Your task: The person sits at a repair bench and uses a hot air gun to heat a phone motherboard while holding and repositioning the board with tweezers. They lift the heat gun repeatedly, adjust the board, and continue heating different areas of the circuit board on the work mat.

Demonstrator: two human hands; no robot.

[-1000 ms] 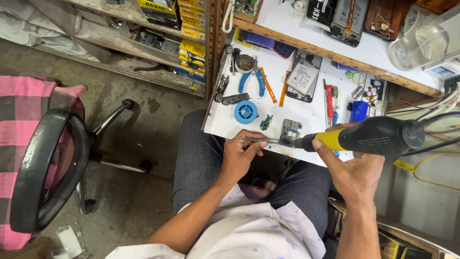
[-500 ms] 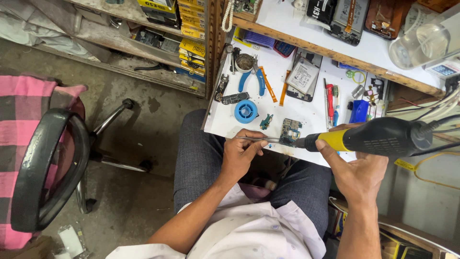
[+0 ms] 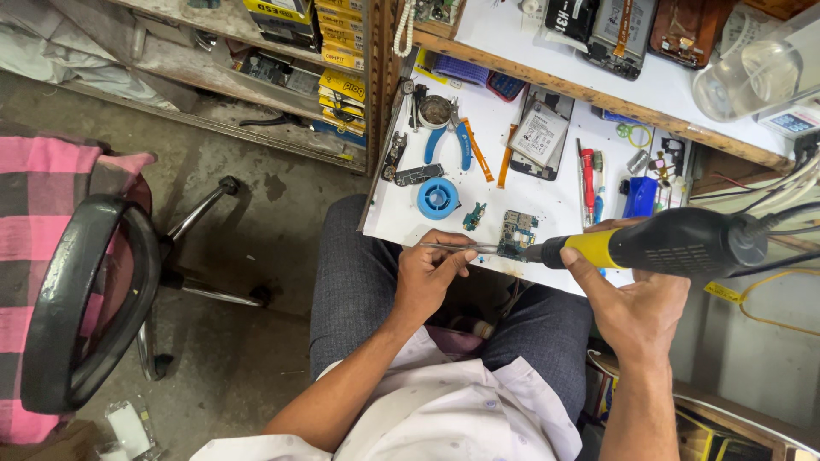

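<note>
A: How did the two hands grip at this moment?

B: The left hand (image 3: 427, 277) was closed, fingers pinched tight on thin metal tweezers (image 3: 457, 248) whose tips reached the small green circuit board (image 3: 515, 232) just beyond the knuckles. The right hand (image 3: 628, 303) was wrapped shut around the handle of a black and yellow hot-air tool (image 3: 666, 243), its nozzle pointing at the same board, very close to the tweezer tips.

A: And where did the board lie?

B: On the near edge of the white worktop (image 3: 547, 201), between the two grips, directly ahead of the left fingertips.

A: What differed from the frame half a second earlier?

B: Almost nothing. Both hands kept their hold; the tool's nozzle stayed at the board, and the tweezers remained level.

A: Any containers?

B: Beyond the left grip sat a blue solder reel (image 3: 437, 198) and, farther off, a small round tin (image 3: 435, 111) with dark contents that could not be identified. Beyond the right grip stood a small blue bottle (image 3: 639, 196); its contents were not visible. Blue-handled pliers (image 3: 448, 141) lay beside the tin.
</note>
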